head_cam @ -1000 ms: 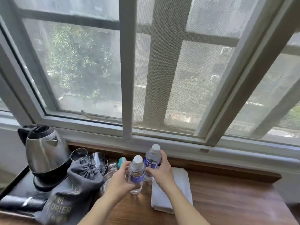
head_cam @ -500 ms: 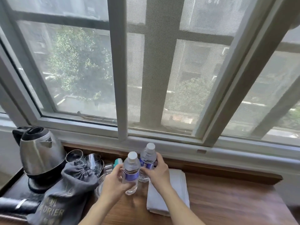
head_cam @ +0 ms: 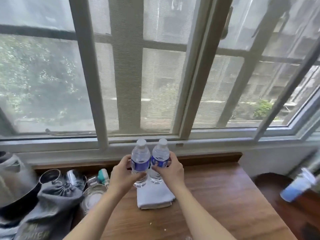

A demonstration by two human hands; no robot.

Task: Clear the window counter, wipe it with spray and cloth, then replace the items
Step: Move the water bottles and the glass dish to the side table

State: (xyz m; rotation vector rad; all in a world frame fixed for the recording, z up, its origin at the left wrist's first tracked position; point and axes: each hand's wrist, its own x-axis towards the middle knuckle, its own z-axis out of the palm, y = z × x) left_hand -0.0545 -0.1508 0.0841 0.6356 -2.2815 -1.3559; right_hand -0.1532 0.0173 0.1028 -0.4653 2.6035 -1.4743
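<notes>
Two clear water bottles with blue labels and white caps are held upright side by side above a folded white cloth on the wooden counter. My left hand grips the left bottle around its label. My right hand grips the right bottle the same way. Both bottle bases hang at the cloth's far edge; whether they touch it I cannot tell.
At the left stand a steel kettle, drinking glasses, a glass dish and a grey drawstring bag. A teal-capped item lies behind the dish. At the far right a blurred bottle with blue liquid leans over a dark round surface.
Both hands have carried the bottles to the right, from beside the glasses to over the white cloth. The view has swung right, revealing the counter's right end and the blue bottle.
</notes>
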